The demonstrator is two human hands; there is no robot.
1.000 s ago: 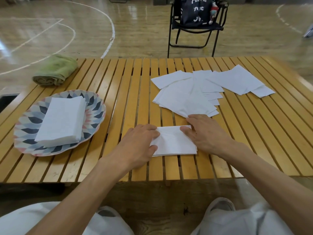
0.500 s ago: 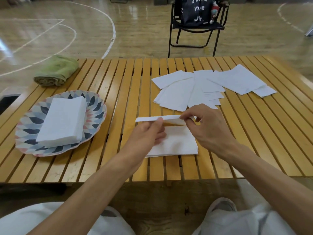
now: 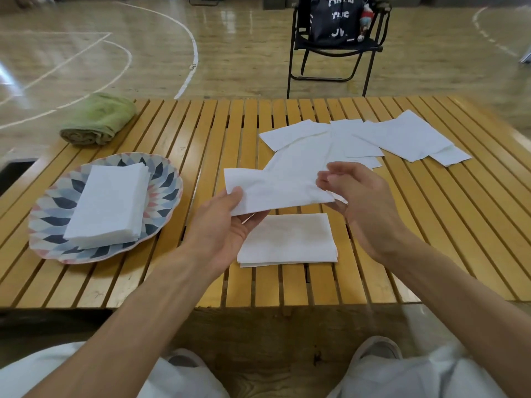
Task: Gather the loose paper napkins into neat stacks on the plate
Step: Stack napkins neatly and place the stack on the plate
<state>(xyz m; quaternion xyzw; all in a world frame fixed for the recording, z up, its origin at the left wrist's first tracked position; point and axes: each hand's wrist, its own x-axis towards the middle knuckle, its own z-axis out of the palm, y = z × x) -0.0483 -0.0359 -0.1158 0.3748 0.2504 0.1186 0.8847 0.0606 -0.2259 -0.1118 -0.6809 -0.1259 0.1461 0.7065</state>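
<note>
1. The patterned plate (image 3: pixel 161 179) sits on the slatted wooden bench (image 3: pixel 201 133), and every place below is told from it.
2. A neat stack of white napkins (image 3: pixel 107 205) lies on the plate, tilted a little off square to the bench slats.
3. To the right of the plate, lifted above the bench, a single napkin (image 3: pixel 275 188) is held flat between both hands.
4. The left hand (image 3: pixel 224 228) pinches the napkin's near left corner, thumb on top and fingers beneath.
5. The right hand (image 3: pixel 362 202) is at the napkin's right edge, fingers curled loosely; whether it truly grips the sheet cannot be told.
6. Right of the plate and below the held sheet, a small pile of napkins (image 3: pixel 290 239) rests flat on the bench.
7. Farther right of the plate and toward the far edge, loose napkins (image 3: pixel 402 136) lie spread out and overlapping.
8. Just behind the plate, at the bench's far left corner, lies a rolled green towel (image 3: pixel 97 119).
9. Well beyond the plate, off the bench, a black folding chair (image 3: pixel 333 47) stands on the gym floor.
</note>
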